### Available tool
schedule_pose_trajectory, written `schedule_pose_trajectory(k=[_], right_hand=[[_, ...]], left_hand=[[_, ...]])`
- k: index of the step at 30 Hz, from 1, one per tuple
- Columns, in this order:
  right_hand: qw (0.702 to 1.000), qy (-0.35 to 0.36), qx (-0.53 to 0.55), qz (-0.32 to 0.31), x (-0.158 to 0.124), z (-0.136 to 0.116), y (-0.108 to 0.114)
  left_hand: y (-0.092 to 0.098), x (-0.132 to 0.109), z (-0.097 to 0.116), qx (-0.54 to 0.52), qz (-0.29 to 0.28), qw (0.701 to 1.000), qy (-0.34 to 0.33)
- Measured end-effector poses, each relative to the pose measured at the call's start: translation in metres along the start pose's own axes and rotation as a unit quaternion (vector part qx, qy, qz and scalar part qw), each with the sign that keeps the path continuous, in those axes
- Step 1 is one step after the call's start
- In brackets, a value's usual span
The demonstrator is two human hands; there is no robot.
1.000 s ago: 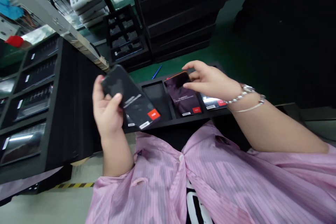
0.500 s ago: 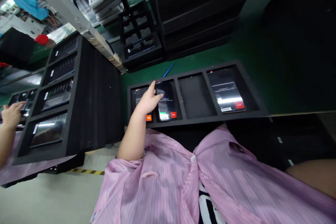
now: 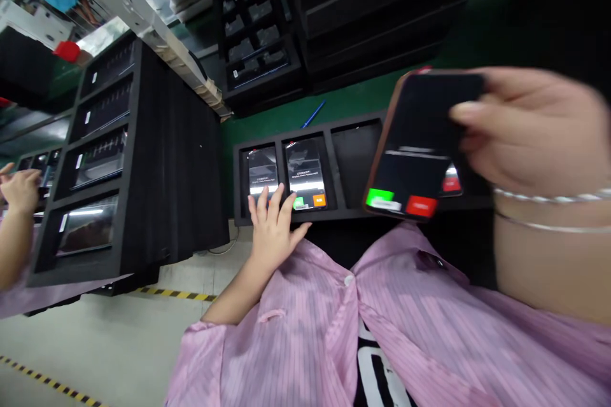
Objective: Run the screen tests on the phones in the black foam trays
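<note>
over the black tray [image 3: 356, 159], steady the phone [image 3: 415, 133] pinched in the right hand [image 3: 537, 127], screen untouched; hold the left hand [image 3: 272, 235], spread-fingered, light near 2 seated phones [image 3: 305, 162].

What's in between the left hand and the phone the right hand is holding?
In the head view, a phone lying in the tray, then the tray's next slot, come between the left hand and the held phone.

A single head-worn camera looks forward and steeply down past the shirt [image 3: 296, 337], close over the near edge of the desk [image 3: 351, 96]; the right hand [image 3: 539, 130] and its phone [image 3: 415, 130] fill the nearest space.
</note>
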State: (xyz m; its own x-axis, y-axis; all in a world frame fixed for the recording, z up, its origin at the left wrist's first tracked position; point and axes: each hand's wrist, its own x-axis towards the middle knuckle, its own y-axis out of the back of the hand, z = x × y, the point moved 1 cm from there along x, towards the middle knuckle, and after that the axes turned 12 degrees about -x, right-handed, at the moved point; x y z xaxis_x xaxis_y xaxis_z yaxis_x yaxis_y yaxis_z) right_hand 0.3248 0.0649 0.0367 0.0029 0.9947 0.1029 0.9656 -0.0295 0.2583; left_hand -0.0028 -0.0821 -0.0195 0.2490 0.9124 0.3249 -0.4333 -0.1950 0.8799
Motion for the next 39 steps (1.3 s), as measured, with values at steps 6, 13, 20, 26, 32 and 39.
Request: schedule_pose_trajectory(k=[6, 13, 20, 26, 32, 39], right_hand=[[0.970, -0.159, -0.109, -0.150, 0.021, 0.025, -0.056], [0.902, 0.211, -0.351, -0.136, -0.044, 0.009, -0.045], [0.825, 0.296, -0.473, -0.095, -0.113, 0.046, -0.057], [0.816, 0.281, -0.501, -0.062, -0.112, 0.059, -0.060], [0.819, 0.239, -0.514, -0.093, -0.107, 0.054, -0.064], [0.807, 0.281, -0.517, -0.046, -0.099, 0.054, -0.042]], left_hand=[[-0.016, -0.011, -0.010, -0.014, 0.045, 0.998, 0.029], [-0.016, -0.007, -0.006, -0.019, 0.038, 0.999, 0.013], [-0.019, -0.008, -0.004, -0.066, 0.072, 0.994, 0.050], [0.007, -0.027, -0.038, -0.038, 0.150, 0.980, 0.123], [0.007, -0.048, -0.065, -0.102, 0.150, 0.968, 0.176], [-0.002, -0.045, -0.061, -0.107, 0.152, 0.961, 0.205]])
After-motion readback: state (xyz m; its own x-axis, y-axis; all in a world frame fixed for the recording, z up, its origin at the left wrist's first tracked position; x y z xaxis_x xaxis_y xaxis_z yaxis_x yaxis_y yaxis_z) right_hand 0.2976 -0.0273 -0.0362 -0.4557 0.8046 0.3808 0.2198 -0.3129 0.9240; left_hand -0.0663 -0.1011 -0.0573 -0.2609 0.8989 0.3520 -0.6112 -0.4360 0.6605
